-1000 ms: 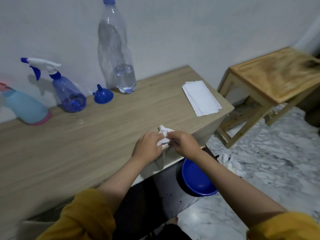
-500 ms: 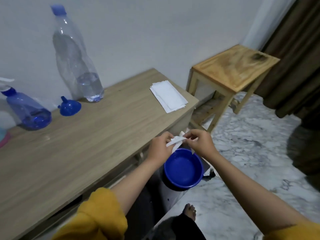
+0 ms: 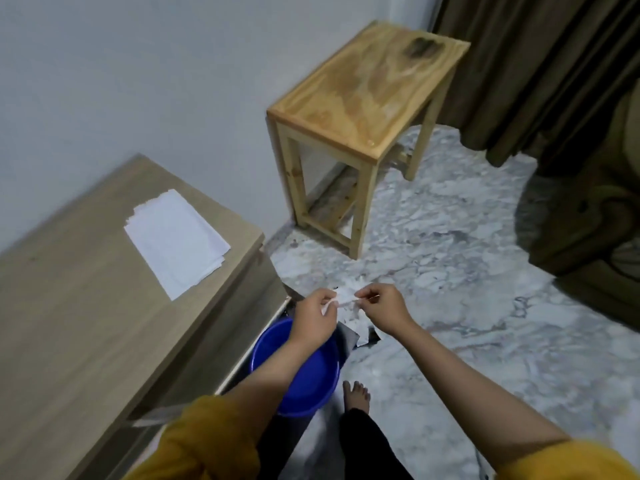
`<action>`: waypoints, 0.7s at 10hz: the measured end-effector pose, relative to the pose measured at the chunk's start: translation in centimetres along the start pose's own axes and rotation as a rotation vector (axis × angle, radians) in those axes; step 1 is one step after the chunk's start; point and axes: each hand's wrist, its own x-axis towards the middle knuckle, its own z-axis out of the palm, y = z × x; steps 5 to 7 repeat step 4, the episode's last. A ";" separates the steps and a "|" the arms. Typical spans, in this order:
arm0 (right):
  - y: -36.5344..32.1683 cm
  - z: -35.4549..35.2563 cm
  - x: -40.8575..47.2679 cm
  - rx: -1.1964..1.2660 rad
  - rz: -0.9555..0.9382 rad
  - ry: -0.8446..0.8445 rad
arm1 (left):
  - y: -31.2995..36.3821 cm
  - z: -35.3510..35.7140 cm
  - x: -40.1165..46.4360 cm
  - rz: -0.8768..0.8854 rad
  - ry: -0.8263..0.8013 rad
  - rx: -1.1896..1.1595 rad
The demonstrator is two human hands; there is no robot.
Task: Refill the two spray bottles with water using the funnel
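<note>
Both hands pinch tissue, stretched left-right between fingers.

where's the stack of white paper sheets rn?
Head view, left of centre: the stack of white paper sheets lies flat on the wooden table near its far right corner, by the wall.

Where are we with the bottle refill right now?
Nothing of the refill shows as done: no bottles or funnel are in view. In hand: the left hand and right hand pinch a crumpled tissue beside the blue bin. Left: dropping it, then checking both bottles.
</note>
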 end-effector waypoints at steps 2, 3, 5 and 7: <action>5.2 -1.1 6.6 -0.026 0.171 -0.160 | 1.1 5.4 6.9 -0.241 -0.252 0.090; 7.4 -1.5 8.0 -0.062 0.252 -0.231 | 1.1 6.9 8.6 -0.243 -0.333 0.146; 8.9 -1.6 8.9 -0.119 0.291 -0.227 | 2.2 7.1 8.9 -0.308 -0.303 0.114; 8.9 -1.6 8.9 -0.119 0.291 -0.227 | 2.2 7.1 8.9 -0.308 -0.303 0.114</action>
